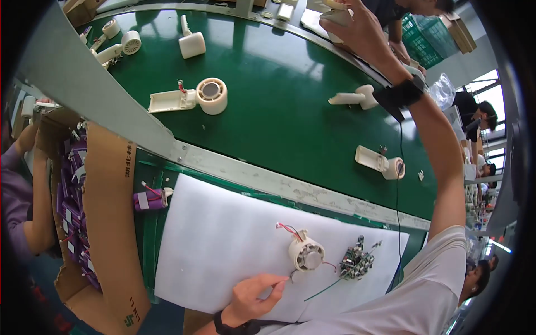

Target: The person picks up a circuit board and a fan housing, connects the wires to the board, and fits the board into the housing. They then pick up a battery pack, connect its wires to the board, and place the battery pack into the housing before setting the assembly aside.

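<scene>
My left hand (255,297) is low over the white foam sheet (218,240), thumb and forefinger pinched at a thin wire (293,274) beside a cream fan head (307,255). This fan head has a round silver centre, with red and white leads coming off its far side. Right of it sits a cluster of small green circuit boards (357,261); a green wire lies near it. My right hand (360,30) reaches to the far side of the green surface, its fingers closed round a pale plastic part (338,21), which they partly hide.
Cream fan housings (212,97) lie across the green belt (268,117), behind a metal rail (268,181). At left, a cardboard box (109,223) holds purple battery packs; one purple pack (149,200) lies beside it. A black cord (398,184) hangs from my right wrist. Other people work around.
</scene>
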Tool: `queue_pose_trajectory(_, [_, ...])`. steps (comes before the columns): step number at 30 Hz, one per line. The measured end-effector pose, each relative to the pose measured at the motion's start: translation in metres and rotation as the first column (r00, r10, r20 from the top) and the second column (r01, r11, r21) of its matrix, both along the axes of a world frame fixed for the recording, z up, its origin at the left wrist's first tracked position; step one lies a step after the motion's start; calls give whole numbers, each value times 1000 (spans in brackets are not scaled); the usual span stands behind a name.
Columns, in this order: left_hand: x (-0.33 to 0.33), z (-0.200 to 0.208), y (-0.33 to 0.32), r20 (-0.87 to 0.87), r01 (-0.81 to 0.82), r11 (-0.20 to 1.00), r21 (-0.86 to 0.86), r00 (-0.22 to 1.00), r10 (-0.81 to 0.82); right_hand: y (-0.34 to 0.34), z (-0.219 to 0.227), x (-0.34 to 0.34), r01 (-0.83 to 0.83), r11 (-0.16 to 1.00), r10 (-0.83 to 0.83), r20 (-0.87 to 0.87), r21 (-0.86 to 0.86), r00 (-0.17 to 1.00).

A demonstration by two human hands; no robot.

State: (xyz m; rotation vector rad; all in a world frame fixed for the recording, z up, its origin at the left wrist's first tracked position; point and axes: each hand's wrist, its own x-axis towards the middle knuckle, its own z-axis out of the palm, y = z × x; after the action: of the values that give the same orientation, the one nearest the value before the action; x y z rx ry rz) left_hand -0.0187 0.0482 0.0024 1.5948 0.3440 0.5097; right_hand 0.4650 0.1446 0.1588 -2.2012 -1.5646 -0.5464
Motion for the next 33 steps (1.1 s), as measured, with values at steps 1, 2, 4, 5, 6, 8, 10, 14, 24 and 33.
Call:
queue_pose_trajectory(1, [-2,4,-1,-10,-18,1000,-11,1000,18,-18,13,-19,-86,996,86,-17,-35,996])
queue_pose_trajectory(2, [-2,3,-2,-6,-31,999,-24,1000,31,-40,29,-44,-89,992,88,-17,-87,996])
queue_pose_trajectory(4, [0,-1,-4,30,-10,999,-36,999,11,-93,47,-76,-100,990,89,-108,-103,990])
queue_pose_trajectory(5, [0,-1,-8,10,-15,993,-121,1000,16,-126,54,-88,-113,991,97,-204,-67,974])
queue_pose_trajectory(6, [-1,-2,-17,-19,-37,979,-200,999,34,-161,65,-113,-83,992,50,-309,-95,950])
queue_pose_trajectory(8, [-4,8,-19,-15,-27,981,-190,1000,25,-228,87,-178,4,991,-61,-433,-131,899])
queue_pose_trajectory(10, [-5,7,-24,-35,-55,986,-157,998,50,-294,74,-217,41,990,-92,-386,-137,918])
queue_pose_trajectory(14, [-10,-1,-25,36,17,989,144,999,-22,-424,47,-315,304,938,-340,-266,-167,902])
queue_pose_trajectory(24, [-13,57,-98,102,52,961,271,991,-82,-539,-74,-408,274,914,-312,-88,-300,946])
queue_pose_trajectory(33, [46,48,-153,7,181,672,718,964,-267,-566,-81,-395,404,893,-436,-153,-199,887])
